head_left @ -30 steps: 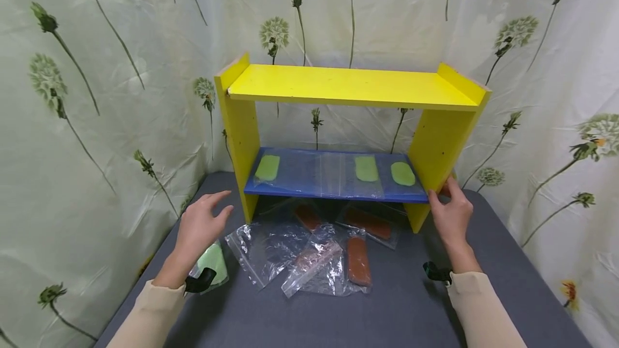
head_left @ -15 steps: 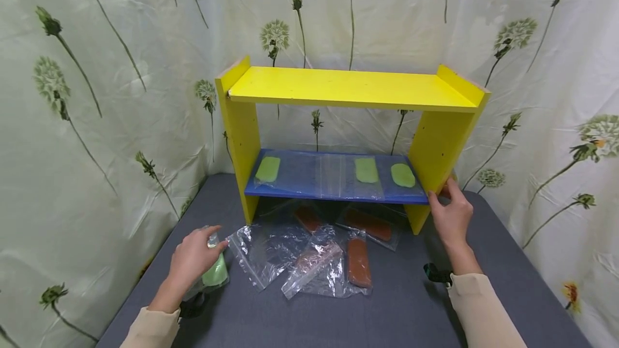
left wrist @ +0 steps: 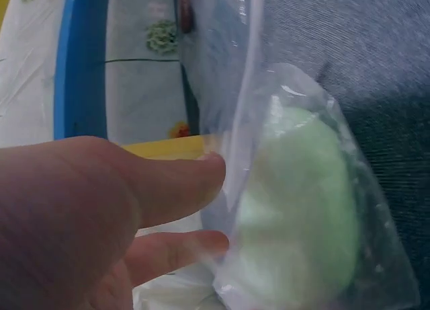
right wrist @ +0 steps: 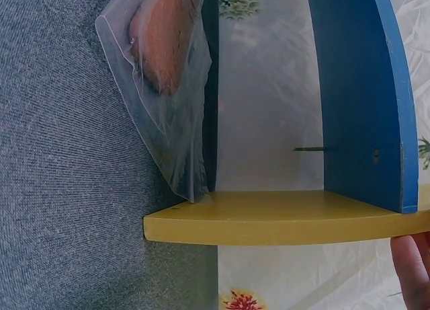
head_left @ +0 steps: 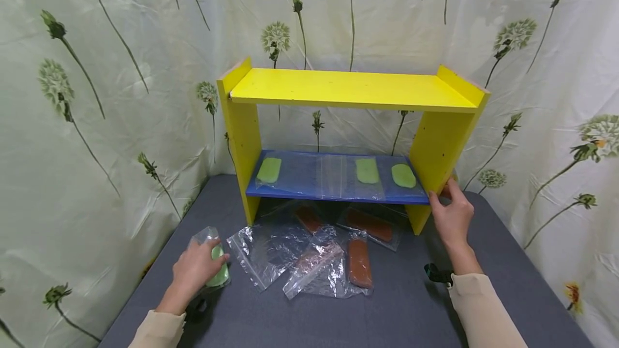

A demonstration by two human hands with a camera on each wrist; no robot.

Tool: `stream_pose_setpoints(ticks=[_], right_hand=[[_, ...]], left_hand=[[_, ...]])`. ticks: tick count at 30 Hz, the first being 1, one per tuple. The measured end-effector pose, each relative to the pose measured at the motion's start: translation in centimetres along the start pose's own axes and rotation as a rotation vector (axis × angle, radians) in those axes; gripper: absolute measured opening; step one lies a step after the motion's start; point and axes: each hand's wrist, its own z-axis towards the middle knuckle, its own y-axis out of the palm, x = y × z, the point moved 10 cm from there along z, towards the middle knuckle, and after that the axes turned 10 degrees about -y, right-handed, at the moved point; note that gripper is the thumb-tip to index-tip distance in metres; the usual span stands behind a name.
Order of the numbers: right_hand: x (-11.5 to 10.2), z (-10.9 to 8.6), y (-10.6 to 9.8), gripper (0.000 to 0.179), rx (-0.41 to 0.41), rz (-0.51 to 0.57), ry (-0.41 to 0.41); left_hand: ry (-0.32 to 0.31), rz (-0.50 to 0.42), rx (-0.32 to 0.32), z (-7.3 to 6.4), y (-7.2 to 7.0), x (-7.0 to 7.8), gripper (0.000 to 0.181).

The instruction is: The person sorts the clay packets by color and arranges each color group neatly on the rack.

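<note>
My left hand is over a clear zip bag on the table at the left, with a pale green oval bar inside. In the left wrist view the thumb and a finger are spread apart right at the bag's edge. My right hand holds the right side panel of a yellow shelf unit, thumb at its front edge and fingers on the outer side. The right wrist view shows only fingertips against the panel. The unit has a yellow top board and a blue lower shelf.
Clear bags hold green bars on the blue shelf; another green bar lies at its right end. Below and in front, several zip bags with reddish-brown bars lie on the dark grey table. Dandelion-printed curtain surrounds the table.
My left hand has come down from above the table's left side onto the bag with the green bar. The bag's open end now shows beyond the fingers. The right hand stays on the panel.
</note>
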Motion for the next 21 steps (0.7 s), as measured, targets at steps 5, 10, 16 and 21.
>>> stream_pose_setpoints(ticks=[5,10,16,21], right_hand=[[-0.1,0.1,0.0,0.041,0.002,0.005,0.001],[-0.2,0.1,-0.1,0.04,0.009,0.007,-0.003],[-0.2,0.1,-0.1,0.041,0.013,0.008,-0.004],[-0.3,0.1,-0.2,0.04,0.011,0.007,0.004]], left_hand=[[-0.01,0.026,-0.003,0.4,0.6,0.0,0.077],[0.008,0.023,0.035,0.8,1.0,0.6,0.091],[0.021,-0.007,0.03,1.0,1.4,1.1,0.094],[0.02,-0.068,0.046,1.1,1.0,1.1,0.092]])
